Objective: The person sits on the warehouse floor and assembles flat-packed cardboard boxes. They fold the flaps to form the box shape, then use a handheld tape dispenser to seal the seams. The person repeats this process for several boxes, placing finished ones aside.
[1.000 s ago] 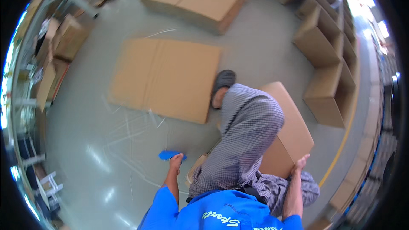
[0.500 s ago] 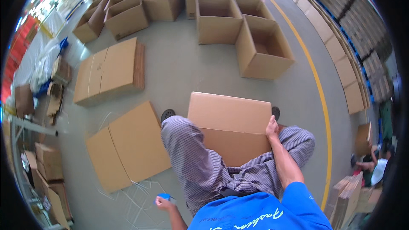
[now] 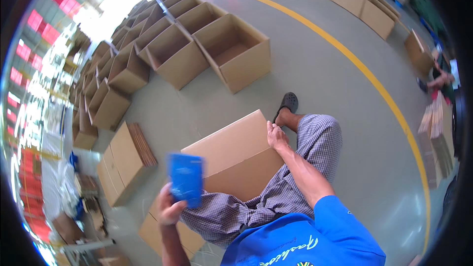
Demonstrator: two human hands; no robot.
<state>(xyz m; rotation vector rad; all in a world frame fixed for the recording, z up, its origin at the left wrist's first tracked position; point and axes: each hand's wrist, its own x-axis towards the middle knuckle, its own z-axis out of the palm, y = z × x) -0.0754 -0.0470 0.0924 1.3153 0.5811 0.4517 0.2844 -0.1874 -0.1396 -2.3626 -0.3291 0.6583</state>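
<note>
A closed brown cardboard box [image 3: 231,155] rests against my legs in checked trousers. My right hand [image 3: 277,137] grips its upper right edge, fingers curled over the corner. Raised in front of the box's left side, my left hand [image 3: 169,207] is shut on a blue hand-held tool [image 3: 185,178], blurred, of a kind I cannot tell. My foot in a dark sandal [image 3: 287,103] stands just beyond the box.
Rows of open cardboard boxes [image 3: 231,51] stand ahead and to the left. Flat stacked cartons [image 3: 123,160] lie on the floor at the left. A yellow floor line [image 3: 374,88] curves along the right. Another person [image 3: 441,79] works at the far right among more cartons.
The view has swung round, showing the open boxes ahead. My left hand has come up from the floor with the blue tool. My right hand stays on the box.
</note>
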